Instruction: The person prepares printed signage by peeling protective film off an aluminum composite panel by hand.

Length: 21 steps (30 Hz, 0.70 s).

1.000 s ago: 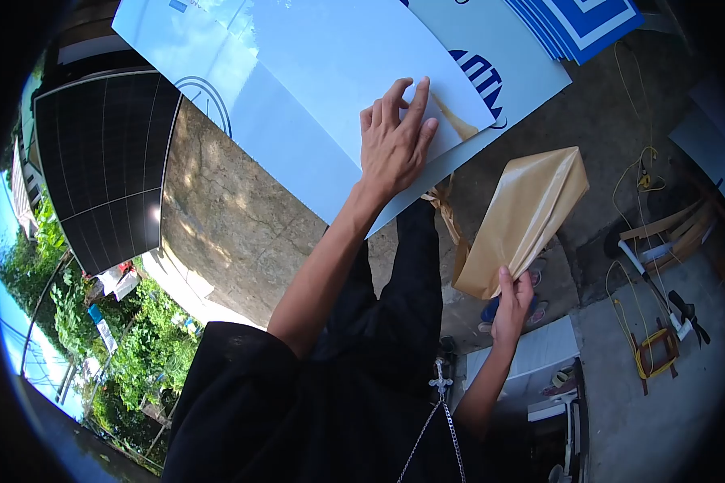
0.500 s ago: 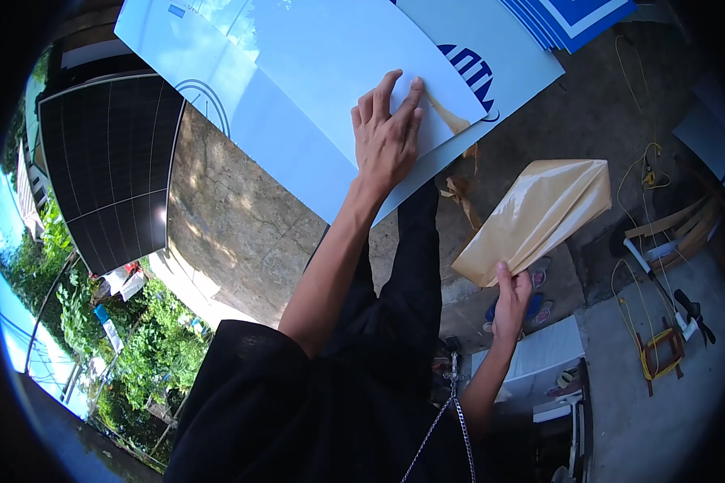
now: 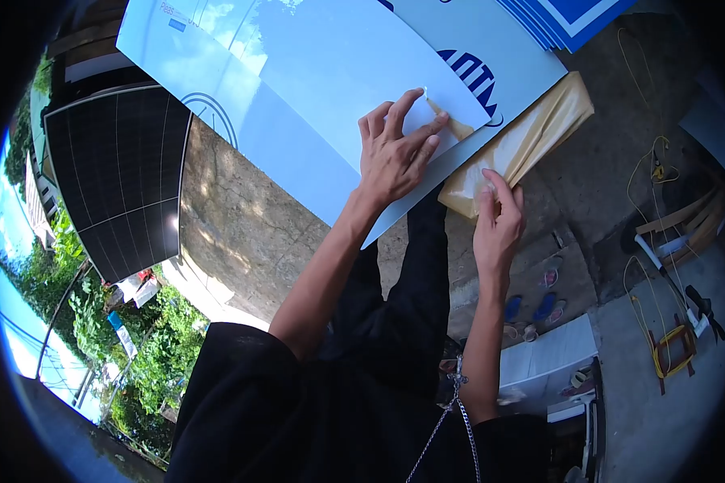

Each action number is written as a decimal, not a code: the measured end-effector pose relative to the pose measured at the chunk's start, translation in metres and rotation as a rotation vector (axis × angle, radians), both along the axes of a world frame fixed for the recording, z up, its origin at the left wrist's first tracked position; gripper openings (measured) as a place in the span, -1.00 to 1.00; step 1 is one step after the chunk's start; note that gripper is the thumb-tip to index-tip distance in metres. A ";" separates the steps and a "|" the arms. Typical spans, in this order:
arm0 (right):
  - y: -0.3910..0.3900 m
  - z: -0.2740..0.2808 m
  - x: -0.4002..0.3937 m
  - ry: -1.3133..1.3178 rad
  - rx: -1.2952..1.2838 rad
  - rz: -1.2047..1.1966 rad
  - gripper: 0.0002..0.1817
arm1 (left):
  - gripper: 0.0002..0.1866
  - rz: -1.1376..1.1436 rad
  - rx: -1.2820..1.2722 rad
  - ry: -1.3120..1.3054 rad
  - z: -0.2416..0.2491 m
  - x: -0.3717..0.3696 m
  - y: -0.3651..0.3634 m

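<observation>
Head view — left hand [image 3: 395, 153] pressed flat, fingers spread, on the white sheet [image 3: 338, 72] near its right corner. Right hand [image 3: 498, 221] pinches the tan backing paper [image 3: 524, 141], peeled past the sheet's edge — bare concrete floor [image 3: 604, 137] lies right of it.

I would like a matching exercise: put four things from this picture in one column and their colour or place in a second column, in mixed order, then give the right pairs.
Things:
1. left hand
2. right hand
3. backing paper
4. solar panel

Descriptions:
A. tan and glossy
B. dark, with a grid, at the far left
C. pressed flat on the white sheet
D. gripping the tan paper's lower end

Pairs: 1-C, 2-D, 3-A, 4-B
</observation>
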State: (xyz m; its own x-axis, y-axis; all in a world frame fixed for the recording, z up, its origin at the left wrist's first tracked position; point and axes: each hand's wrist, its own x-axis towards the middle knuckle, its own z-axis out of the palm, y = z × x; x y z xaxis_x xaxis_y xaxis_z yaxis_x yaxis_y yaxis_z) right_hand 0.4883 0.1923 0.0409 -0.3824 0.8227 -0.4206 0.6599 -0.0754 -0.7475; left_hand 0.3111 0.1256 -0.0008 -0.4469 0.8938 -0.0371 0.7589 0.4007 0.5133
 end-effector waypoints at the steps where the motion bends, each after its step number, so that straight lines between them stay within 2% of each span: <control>1: -0.002 -0.007 -0.006 -0.004 -0.020 -0.018 -0.74 | -0.62 0.052 0.033 -0.052 -0.002 -0.001 0.000; 3: -0.002 -0.016 -0.017 -0.011 -0.033 -0.036 -0.67 | -0.61 0.201 0.104 -0.162 -0.006 0.001 0.002; 6: 0.002 -0.019 -0.030 -0.071 -0.064 -0.050 -0.61 | -0.60 0.115 -0.039 0.048 -0.011 0.006 0.007; 11: 0.013 -0.014 -0.047 -0.119 -0.113 -0.096 -0.52 | -0.62 -0.062 0.004 -0.049 0.002 -0.006 -0.003; 14: 0.017 -0.022 -0.052 -0.153 -0.094 -0.059 -0.50 | -0.60 0.117 0.053 -0.281 0.007 -0.009 0.002; 15: 0.017 -0.026 -0.051 -0.168 -0.079 -0.030 -0.50 | -0.59 0.184 0.090 -0.279 0.004 -0.008 0.004; 19: 0.015 -0.036 -0.047 -0.103 -0.095 -0.072 -0.51 | -0.61 0.064 0.003 0.066 -0.007 0.007 0.007; 21: 0.016 -0.038 -0.048 -0.121 -0.106 -0.053 -0.53 | -0.63 0.014 -0.013 -0.006 -0.001 0.009 0.006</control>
State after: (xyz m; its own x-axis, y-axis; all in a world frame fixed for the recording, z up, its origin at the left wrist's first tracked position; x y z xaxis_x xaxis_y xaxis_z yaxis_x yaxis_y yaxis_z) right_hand 0.4407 0.2082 0.0030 -0.2812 0.7890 -0.5463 0.7374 -0.1867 -0.6492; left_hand 0.3204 0.1315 -0.0020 -0.4586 0.8871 -0.0513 0.7500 0.4174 0.5131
